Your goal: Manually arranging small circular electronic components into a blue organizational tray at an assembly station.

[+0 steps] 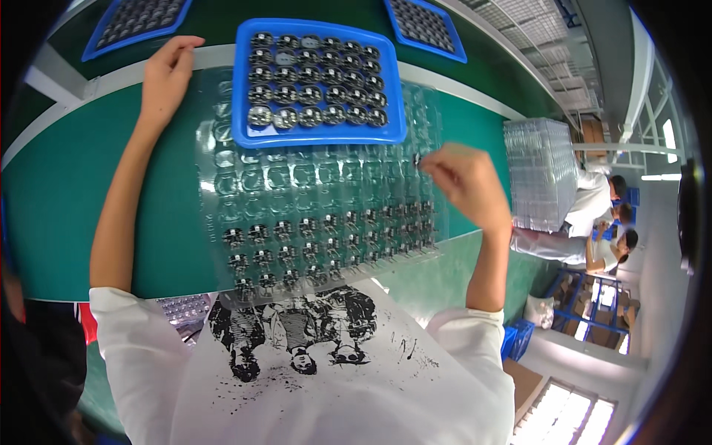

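Note:
A clear plastic blister tray point(308, 178) lies on the green table in front of me, its near rows filled with small shiny metal parts point(308, 226). On its far part rests a blue plastic tray point(319, 135) holding rows of round silver pieces. My right hand point(467, 182) is over the right side of the blister tray, thumb and fingers pinching a small dark metal part point(417, 160) above an unfilled pocket. To the left of the blue tray, my left hand point(167, 78) is at the pale rail with curled fingers; what they hold, if anything, is hidden.
Two more blue trays of round pieces sit beyond the pale rail point(119, 85), one far left point(137, 26), one far right point(426, 28). A tall stack of clear plastic trays point(541, 174) stands to the right. Other people point(593, 200) are farther right.

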`<state>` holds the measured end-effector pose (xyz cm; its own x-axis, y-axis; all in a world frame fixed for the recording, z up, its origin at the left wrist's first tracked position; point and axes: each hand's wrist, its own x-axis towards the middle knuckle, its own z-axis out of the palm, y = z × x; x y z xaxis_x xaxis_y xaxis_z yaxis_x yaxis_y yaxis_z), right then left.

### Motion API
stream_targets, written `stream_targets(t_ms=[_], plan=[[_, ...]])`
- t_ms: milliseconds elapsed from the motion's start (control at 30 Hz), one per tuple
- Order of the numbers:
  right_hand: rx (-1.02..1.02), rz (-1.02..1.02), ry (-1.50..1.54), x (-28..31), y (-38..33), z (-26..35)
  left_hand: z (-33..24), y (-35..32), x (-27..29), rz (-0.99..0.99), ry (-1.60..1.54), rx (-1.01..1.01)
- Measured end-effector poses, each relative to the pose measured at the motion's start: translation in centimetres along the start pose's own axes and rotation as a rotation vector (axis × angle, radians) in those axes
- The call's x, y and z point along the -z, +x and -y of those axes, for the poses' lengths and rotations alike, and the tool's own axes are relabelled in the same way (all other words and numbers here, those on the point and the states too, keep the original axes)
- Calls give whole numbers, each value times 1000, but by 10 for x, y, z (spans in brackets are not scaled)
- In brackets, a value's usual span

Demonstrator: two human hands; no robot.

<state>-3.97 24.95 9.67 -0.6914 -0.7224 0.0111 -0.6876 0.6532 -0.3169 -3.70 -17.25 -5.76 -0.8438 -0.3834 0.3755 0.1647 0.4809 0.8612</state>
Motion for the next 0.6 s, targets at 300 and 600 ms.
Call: stream_targets(t_ms=[300, 600], plan=[[306, -344, -112, -33, 161, 10, -5, -5, -7, -23, -11, -7], [300, -239, -252, -55, 191, 17, -15, -5, -3, -36, -26, 4]])
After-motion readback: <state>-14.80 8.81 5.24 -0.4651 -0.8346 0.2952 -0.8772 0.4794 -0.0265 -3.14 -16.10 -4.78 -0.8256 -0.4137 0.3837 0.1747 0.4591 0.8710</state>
